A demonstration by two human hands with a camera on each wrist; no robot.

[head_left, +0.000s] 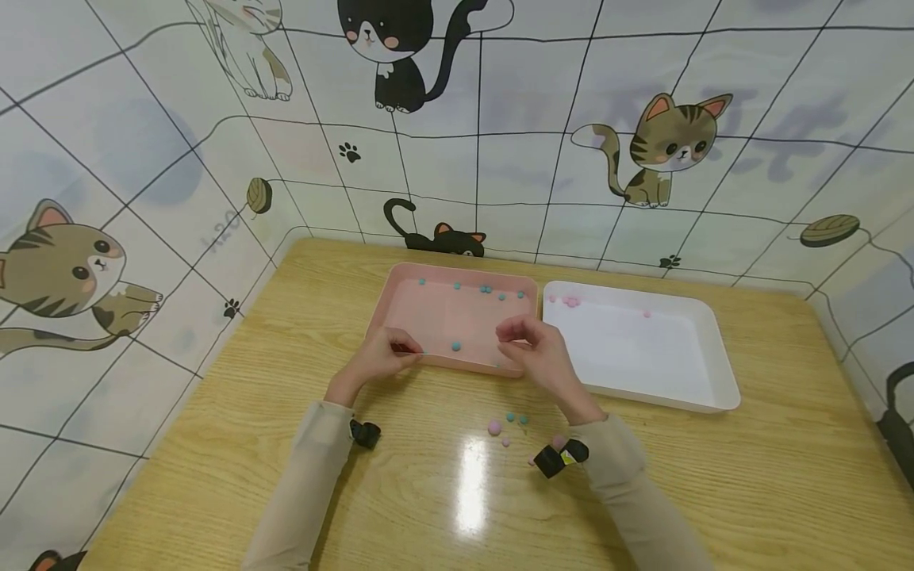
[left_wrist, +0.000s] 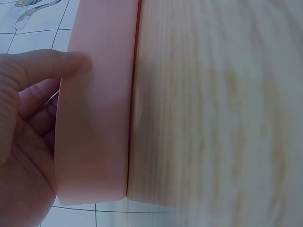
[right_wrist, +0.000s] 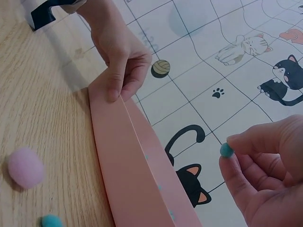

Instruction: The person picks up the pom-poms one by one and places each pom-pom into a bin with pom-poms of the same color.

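My left hand point(head_left: 381, 354) pinches the near wall of a pink tray point(head_left: 467, 365) close to its left corner, thumb outside and fingers over the rim. In the right wrist view, a small teal pom-pom point(right_wrist: 227, 150) sits between the thumb and index finger of my right hand point(right_wrist: 270, 172). In the head view that right hand is over the right end of the pink tray. Several teal pom-poms point(head_left: 457, 285) lie in this tray, mostly along its far side, with one teal pom-pom point(head_left: 456, 346) near the front.
A white tray point(head_left: 664, 361) with several pink pom-poms point(head_left: 571, 301) stands right of the pink one. On the wooden table point(head_left: 400, 492) in front lie loose pom-poms, a larger pink pom-pom point(head_left: 494, 427) and teal pom-poms point(head_left: 510, 417) among them. A cat-patterned backdrop point(head_left: 514, 159) rises behind.
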